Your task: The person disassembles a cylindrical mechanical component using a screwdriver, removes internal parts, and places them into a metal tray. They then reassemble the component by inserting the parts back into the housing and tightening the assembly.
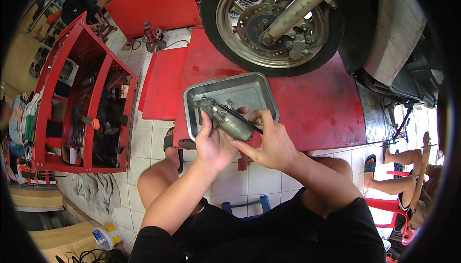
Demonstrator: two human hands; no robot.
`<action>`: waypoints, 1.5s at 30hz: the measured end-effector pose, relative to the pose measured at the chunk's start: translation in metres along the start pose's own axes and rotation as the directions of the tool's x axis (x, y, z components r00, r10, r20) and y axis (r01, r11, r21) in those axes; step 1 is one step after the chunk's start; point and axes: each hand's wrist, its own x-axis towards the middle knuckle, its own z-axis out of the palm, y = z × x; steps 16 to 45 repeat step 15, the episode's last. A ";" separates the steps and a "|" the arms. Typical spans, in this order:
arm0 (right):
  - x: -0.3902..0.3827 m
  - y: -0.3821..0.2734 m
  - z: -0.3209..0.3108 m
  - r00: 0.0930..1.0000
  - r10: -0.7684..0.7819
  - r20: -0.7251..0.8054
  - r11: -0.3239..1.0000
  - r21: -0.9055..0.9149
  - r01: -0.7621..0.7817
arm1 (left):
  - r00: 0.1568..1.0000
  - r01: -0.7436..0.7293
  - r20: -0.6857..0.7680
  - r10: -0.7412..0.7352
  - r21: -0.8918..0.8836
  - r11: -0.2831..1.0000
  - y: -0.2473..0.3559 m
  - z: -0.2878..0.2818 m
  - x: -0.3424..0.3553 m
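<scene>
A grey cylindrical metal part (236,124), which looks like a starter motor, is held tilted above the near side of a metal tray (269,90). My left hand (211,143) cradles it from below, the thumb up along its left end. My right hand (269,140) closes round the other end, with the thumb by the rounded tip and the fingers over the top. A thin dark strip (240,117), a cable or a rod, runs along the part's upper side to my right fingers. Some of my left fingers are hidden behind the part.
The tray stands on a red lift platform (317,104). A motorbike's front wheel (225,37) rises just beyond it. To the left is a red tool cart (86,104) with an orange-handled tool (91,122). A seated person's legs (398,183) show at right; a blue stool (247,207) is beneath me.
</scene>
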 end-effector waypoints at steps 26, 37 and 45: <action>0.008 -0.007 -0.025 0.957 0.278 0.085 0.952 -0.158 -0.262 | 0.939 0.136 -0.343 0.040 0.472 0.871 -0.023 -0.042 0.009; 0.008 -0.007 -0.025 0.957 0.278 0.085 0.952 -0.158 -0.262 | 0.939 0.136 -0.343 0.040 0.472 0.871 -0.023 -0.042 0.009; 0.008 -0.007 -0.025 0.957 0.278 0.085 0.952 -0.158 -0.262 | 0.939 0.136 -0.343 0.040 0.472 0.871 -0.023 -0.042 0.009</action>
